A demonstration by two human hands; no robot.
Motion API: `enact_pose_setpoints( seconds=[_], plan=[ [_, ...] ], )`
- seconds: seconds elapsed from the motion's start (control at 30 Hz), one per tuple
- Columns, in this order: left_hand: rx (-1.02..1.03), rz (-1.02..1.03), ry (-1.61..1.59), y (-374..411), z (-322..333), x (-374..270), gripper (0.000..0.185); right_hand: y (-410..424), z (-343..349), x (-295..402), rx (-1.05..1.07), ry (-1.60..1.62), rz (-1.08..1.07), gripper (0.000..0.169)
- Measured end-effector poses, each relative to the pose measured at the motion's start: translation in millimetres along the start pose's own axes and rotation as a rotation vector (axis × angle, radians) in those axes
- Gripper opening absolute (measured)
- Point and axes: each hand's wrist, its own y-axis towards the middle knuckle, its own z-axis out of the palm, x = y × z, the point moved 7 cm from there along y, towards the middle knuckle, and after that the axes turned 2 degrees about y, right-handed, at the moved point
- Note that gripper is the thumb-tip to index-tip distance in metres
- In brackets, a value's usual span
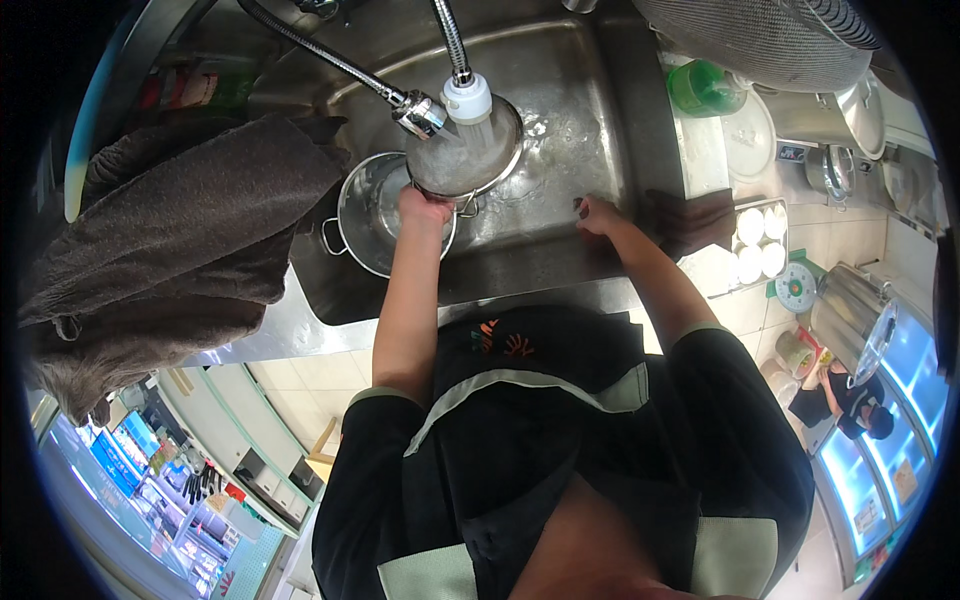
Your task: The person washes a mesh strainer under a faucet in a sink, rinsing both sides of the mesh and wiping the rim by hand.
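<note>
My left hand (424, 206) grips the near edge of a round fine-mesh strainer (450, 169), tilted in the sink (555, 240). Water runs onto the mesh from a white faucet head (468, 101), and a chrome faucet head (418, 114) hangs beside it. Partly under the strainer and my left wrist stands a steel pot (360, 217) with loop handles. My right hand (598, 216) is over the right part of the sink, fingers curled. A small dark spot shows at its fingertips; whether it is a held object is unclear.
Dark towels (202, 210) hang at the left. To the right are a green bottle (697, 88), a large mesh basket (757, 37), a dark cloth (694, 217), a tray of white containers (750, 244) and a dial scale (795, 286). Another person (855, 401) is farther off at right.
</note>
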Motion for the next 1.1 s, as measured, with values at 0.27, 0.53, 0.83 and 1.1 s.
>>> enact_pose_setpoints(
  seconds=[0.27, 0.53, 0.83, 1.1],
  plan=[
    [0.056, 0.026, -0.026, 3, 10, -13, 0.04, 3, 3, -3, 0.027, -0.017, 0.018, 0.048],
    [0.178, 0.415, 0.347, -28, 53, -5, 0.047, 13, -1, -6, 0.12, 0.086, 0.125, 0.039],
    [0.575, 1.259, 2.038, -95, 130, 98, 0.026, -108, -144, 95, -0.066, 0.536, -0.075, 0.032],
    [1.114, 1.535, 2.335, -20, 38, 185, 0.012, -60, -119, 113, -0.116, 0.403, -0.221, 0.033]
  ],
)
